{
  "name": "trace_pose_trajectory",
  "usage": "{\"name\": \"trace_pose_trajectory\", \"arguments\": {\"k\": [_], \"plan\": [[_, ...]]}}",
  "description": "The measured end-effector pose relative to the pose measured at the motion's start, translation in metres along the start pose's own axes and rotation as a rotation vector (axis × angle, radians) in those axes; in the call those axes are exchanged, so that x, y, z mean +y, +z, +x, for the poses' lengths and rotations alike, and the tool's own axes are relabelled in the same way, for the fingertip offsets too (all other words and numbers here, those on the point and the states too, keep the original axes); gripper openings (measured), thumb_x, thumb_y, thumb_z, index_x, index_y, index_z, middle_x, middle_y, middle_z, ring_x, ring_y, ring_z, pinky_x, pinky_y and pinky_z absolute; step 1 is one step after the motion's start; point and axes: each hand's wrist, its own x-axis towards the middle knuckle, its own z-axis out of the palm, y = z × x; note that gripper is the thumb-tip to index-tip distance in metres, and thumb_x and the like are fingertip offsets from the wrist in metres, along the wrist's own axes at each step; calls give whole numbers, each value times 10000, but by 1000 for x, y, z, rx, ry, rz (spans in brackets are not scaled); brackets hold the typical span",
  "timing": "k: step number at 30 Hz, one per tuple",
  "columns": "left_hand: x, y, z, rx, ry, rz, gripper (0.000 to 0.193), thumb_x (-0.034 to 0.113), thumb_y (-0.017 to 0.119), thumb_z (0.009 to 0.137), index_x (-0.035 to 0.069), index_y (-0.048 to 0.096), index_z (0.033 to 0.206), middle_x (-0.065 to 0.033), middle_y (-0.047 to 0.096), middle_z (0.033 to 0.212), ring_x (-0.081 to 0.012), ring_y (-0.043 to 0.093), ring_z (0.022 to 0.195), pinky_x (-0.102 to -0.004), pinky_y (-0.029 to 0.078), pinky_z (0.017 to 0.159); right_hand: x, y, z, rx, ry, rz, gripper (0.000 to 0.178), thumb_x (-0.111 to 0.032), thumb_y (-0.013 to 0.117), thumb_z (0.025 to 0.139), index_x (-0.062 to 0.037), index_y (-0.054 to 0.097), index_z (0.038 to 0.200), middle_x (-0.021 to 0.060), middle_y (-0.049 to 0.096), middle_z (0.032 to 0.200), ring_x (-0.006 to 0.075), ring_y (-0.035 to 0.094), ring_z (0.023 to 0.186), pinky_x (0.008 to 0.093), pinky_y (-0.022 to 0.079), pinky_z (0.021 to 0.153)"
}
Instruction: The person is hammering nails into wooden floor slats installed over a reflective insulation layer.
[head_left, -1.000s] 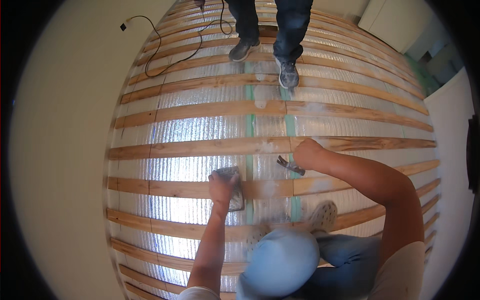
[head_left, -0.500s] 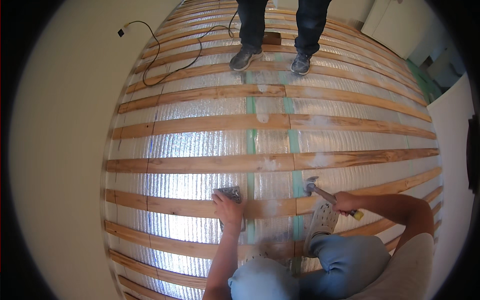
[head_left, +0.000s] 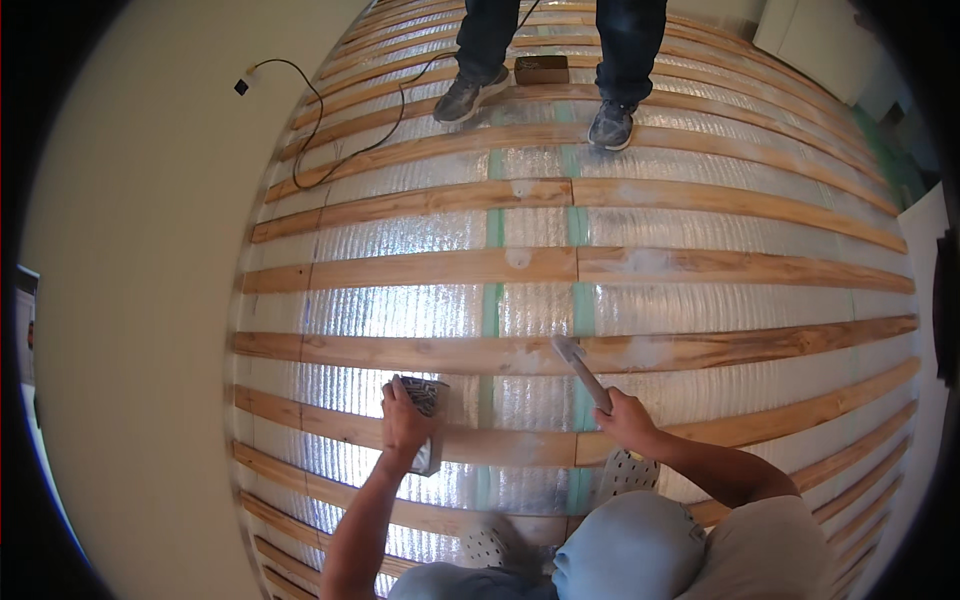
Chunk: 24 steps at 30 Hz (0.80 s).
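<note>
Right in front of me, someone crouches low, a knee in pale blue trousers (head_left: pixel 632 548) closest, with perforated light clogs (head_left: pixel 628 474) planted among the floor battens. Just beyond the knee are the two hands, both busy. The left hand (head_left: pixel 403 424) grips a patterned box (head_left: pixel 427 398) by its side, fingers wrapped over its edge; the top is dark with a maze-like pattern, the side greyish. It sits over one of the wooden battens (head_left: pixel 340 424), though from here I can't tell whether it rests on the wood or is held just above. Across from it, the right hand (head_left: pixel 628 421) is clenched around the handle of a hammer (head_left: pixel 587 379), which slants up and to the left. The head is over the next batten out; I can't see if it touches.

Between the battens lies ribbed silver foil (head_left: pixel 385 310), crossed lengthwise by two strips of green tape (head_left: pixel 582 312). Whitish dust smudges the wood near the hammer.

Farther off stands another person, visible as dark trousers (head_left: pixel 628 50) and grey shoes (head_left: pixel 612 125) set apart, with a brown box (head_left: pixel 541 70) between the feet. To the left, a black cable (head_left: pixel 401 104) loops over the battens and up to an outlet on the pale wall (head_left: pixel 140 300).
</note>
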Motion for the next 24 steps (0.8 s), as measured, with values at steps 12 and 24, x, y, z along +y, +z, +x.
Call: {"name": "trace_pose_trajectory", "arguments": {"k": [12, 24], "plan": [[63, -48, 94, -54, 132, 186, 942, 376, 800, 662, -116, 319, 1305, -265, 415, 1219, -417, 489, 1116, -464, 455, 951, -3, 19, 32, -224, 106, 682, 346, -251, 664, 850, 12, 523, 1027, 88, 580, 705, 160, 600, 574, 340, 487, 553], [26, 22, 111, -86, 113, 131, 956, 360, 815, 646, -99, 335, 1334, -260, 434, 1265, -415, 493, 1147, -446, 458, 948, 53, 34, 15, 1, 99, 336, 350, -310, 655, 843, -31, 556, 1030, 184, 651, 826, 358, 648, 790, 445, 501, 708]]}}
